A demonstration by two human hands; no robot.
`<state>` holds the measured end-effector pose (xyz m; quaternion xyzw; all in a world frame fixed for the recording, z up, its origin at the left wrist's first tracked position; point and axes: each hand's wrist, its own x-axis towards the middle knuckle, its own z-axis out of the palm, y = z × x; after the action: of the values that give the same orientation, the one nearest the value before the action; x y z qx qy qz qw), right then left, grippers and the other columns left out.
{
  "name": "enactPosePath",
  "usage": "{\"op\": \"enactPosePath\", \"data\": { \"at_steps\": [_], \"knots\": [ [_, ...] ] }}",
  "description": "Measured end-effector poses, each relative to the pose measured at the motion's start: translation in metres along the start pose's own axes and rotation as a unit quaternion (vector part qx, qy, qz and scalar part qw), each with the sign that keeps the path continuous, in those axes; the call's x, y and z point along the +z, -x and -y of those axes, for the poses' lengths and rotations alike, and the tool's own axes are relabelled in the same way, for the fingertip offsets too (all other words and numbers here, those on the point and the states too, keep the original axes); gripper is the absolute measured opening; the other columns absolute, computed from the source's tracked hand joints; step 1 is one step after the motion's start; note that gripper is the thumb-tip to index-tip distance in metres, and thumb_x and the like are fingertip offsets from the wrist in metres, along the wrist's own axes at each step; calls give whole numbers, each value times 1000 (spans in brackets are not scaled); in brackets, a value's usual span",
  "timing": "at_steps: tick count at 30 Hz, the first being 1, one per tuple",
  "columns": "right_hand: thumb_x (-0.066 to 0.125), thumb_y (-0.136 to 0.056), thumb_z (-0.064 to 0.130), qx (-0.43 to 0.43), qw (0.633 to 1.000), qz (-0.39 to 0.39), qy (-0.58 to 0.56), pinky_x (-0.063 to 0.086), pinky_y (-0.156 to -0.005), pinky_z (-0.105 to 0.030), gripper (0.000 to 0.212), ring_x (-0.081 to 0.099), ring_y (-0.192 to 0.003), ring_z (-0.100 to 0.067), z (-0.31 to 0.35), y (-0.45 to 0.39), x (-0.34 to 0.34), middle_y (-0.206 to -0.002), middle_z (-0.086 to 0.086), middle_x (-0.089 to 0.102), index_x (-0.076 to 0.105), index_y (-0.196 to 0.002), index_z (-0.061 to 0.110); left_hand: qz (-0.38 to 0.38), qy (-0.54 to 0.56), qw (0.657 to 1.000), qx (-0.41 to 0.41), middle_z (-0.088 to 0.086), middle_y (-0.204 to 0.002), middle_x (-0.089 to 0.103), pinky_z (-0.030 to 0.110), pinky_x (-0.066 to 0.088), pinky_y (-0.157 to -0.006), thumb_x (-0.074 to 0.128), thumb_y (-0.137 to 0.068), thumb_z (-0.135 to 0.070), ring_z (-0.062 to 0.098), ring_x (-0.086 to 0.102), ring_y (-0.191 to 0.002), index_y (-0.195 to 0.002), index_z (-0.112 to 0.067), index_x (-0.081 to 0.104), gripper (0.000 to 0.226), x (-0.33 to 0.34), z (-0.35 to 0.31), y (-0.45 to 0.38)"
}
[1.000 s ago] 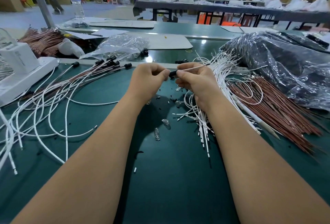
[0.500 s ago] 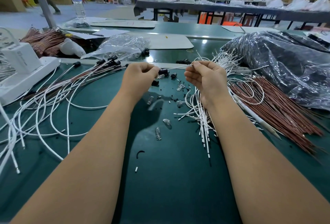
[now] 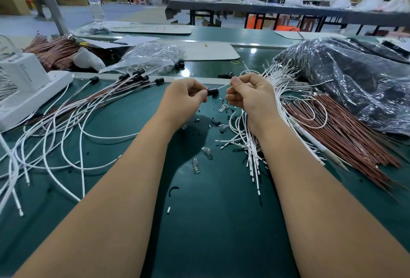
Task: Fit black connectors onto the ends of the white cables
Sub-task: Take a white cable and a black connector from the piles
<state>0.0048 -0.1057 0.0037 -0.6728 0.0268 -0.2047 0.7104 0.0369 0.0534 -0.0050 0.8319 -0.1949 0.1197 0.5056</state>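
Head view: black connector (image 3: 213,92) at left hand (image 3: 185,98) fingertips, beside right hand (image 3: 249,95).

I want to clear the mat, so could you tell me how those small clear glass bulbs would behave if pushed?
The small clear glass bulbs look rounded, so they would probably roll. Being thin glass, they are likely fragile and light.
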Motion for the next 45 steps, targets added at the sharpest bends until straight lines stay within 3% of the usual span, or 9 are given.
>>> {"op": "enactPosePath", "data": {
  "at_steps": [3, 8, 12, 22, 29, 32, 38, 42, 45],
  "knots": [
    [62, -94, 13, -4, 1000, 7, 30, 52, -56, -24, 19, 61, -54, -13, -1, 0, 1, -64, -4, 63, 59, -75, 13, -7, -18, 1000, 9, -7, -74, 67, 9, 42, -57, 58, -94, -13, -3, 52, -57, -93, -9, 65, 8, 4, -3, 1],
    [50, -99, 14, 21, 1000, 15, 16, 52, -56, -27, 28, 62, -54, -18, -1, -2, 3, -65, -7, 65, 64, -76, 9, -26, -22, 999, -10, -3, -76, 65, 21, 48, -73, 58, -95, -12, 13, 60, -74, -95, -9, 64, 7, 0, -2, 0],
    [49, -93, 2, 27, 999, 24, -12, 54, -59, -28, 21, 65, -57, -19, 0, -1, 1, -66, -6, 67, 66, -82, 8, -30, -23, 999, -16, 3, -80, 67, 28, 51, -77, 58, -94, -12, 19, 64, -80, -95, -8, 64, 7, -2, -2, 0],
    [64, -88, 7, -86, 987, -6, 133, 60, -69, -38, 17, 66, -59, -14, -3, 0, 3, -63, 1, 66, 64, -74, 17, -39, -48, 998, 1, 8, -87, 69, 28, 50, -80, 59, -93, -11, 20, 65, -83, -96, -8, 64, 7, -3, 2, -1],
    [62, -90, 7, -114, 973, 21, 200, 58, -69, -36, 14, 65, -59, -12, -1, 7, 12, -66, -2, 66, 63, -78, 14, -31, -67, 996, 58, 3, -80, 69, 22, 49, -69, 61, -90, -8, 14, 62, -72, -91, -8, 64, 3, 5, -1, 0],
    [61, -91, 8, -106, 975, 27, 196, 57, -68, -36, 11, 65, -60, -12, -1, 7, 12, -69, -3, 67, 63, -81, 12, -25, -16, 999, 26, 0, -72, 67, 14, 44, -59, 62, -89, -9, 3, 55, -58, -89, -7, 65, 4, 4, -2, 1],
    [57, -95, 10, -77, 978, 51, 189, 55, -64, -35, 14, 64, -56, -15, -1, 5, 12, -73, -6, 65, 60, -81, 12, -26, 126, 990, -62, 0, -61, 59, 11, 37, -46, 71, -83, -11, -1, 44, -43, -77, -7, 68, 8, -3, -7, 1],
    [53, -95, 12, -65, 974, -22, 218, 58, -71, -42, 19, 66, -63, -17, 5, -1, 2, -81, -7, 67, 57, -78, 20, -45, 176, 981, -75, -14, -42, 51, 9, 33, -40, 70, -82, -3, -2, 40, -35, -66, -11, 64, 18, -9, -6, 1],
    [49, -93, 12, -72, 954, -93, 275, 55, -71, -43, 14, 65, -76, -23, 13, -4, -9, -83, -5, 65, 59, -84, 17, -53, 180, 979, -79, -15, -40, 51, 9, 32, -40, 70, -81, -1, -2, 40, -35, -65, -11, 64, 20, -10, -3, 1]
  ]
}}
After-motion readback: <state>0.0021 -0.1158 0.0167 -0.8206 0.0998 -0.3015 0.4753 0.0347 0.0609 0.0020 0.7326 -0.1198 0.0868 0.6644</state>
